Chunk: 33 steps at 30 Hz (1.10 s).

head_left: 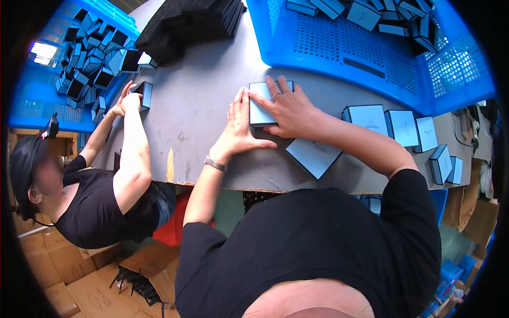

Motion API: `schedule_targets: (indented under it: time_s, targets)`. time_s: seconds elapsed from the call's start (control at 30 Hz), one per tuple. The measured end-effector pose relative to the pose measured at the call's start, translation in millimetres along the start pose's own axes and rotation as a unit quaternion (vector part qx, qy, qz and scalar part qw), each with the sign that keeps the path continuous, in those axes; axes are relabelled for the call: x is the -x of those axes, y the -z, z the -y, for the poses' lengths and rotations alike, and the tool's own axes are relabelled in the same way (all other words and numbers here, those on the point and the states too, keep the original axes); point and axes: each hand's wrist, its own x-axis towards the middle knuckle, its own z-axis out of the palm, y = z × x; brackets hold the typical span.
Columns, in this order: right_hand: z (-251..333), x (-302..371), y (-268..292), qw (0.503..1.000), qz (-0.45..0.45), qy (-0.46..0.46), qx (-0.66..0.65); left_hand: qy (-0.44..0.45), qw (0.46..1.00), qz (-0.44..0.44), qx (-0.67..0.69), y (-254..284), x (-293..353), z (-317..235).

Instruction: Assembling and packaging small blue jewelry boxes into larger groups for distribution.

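Observation:
A light blue gift box [260, 113] with dark edges lies on the grey table in front of me. My right hand [289, 108], a ring on one finger, rests spread over its top, the thumb near the box's near edge. Against the box's left side my left hand [236, 129] is held with straight fingers and the thumb stretched out to the right. Another light blue box [314, 159] lies at an angle, partly hidden by my right forearm. Farther right, several similar boxes stand or lie in a loose row, among them a larger one [366, 117].
A blue perforated crate [339, 66] holding boxes stands at the far right. Black stacked pieces [188, 26] lie at the back. On the left, a co-worker's hands [129, 99] hold a box [142, 95] beside another blue crate [34, 106] full of boxes. Cardboard cartons [101, 291] sit below.

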Motion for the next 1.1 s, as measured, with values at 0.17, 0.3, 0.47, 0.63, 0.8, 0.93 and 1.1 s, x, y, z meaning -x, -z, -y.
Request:
schedule_targets:
  time_s: [0.17,0.3,0.47,0.63,0.8,0.93,1.1]
  targets:
    - [-62.9,45.8,30.0,0.993,0.077,-0.088,0.017,0.077,0.977,-0.166,-0.113,51.8,24.9,35.3]
    - [-159.7,49.8,36.2,0.985,0.02,-0.171,-0.007,0.22,0.846,-0.369,-0.315,89.8,75.3,113.2]
    - [-279.4,-73.4,3.1,0.951,-0.143,-0.274,-0.03,0.306,0.864,-0.317,-0.244,78.6,39.0,111.2]
    - [-331.4,-111.9,-21.1,0.941,-0.154,-0.295,0.065,0.259,0.937,-0.176,-0.154,69.5,-14.8,104.6]
    - [-221.5,-31.4,36.6,0.962,-0.196,-0.181,0.063,0.191,0.956,-0.187,-0.121,44.2,-14.9,94.7]
    - [-91.3,10.9,26.7,0.989,-0.118,0.058,0.069,0.17,0.95,-0.251,-0.078,38.4,-32.5,91.0]
    - [-49.4,-12.1,-2.8,0.994,0.026,0.091,-0.061,0.274,0.925,-0.244,-0.096,16.6,-81.8,82.9]
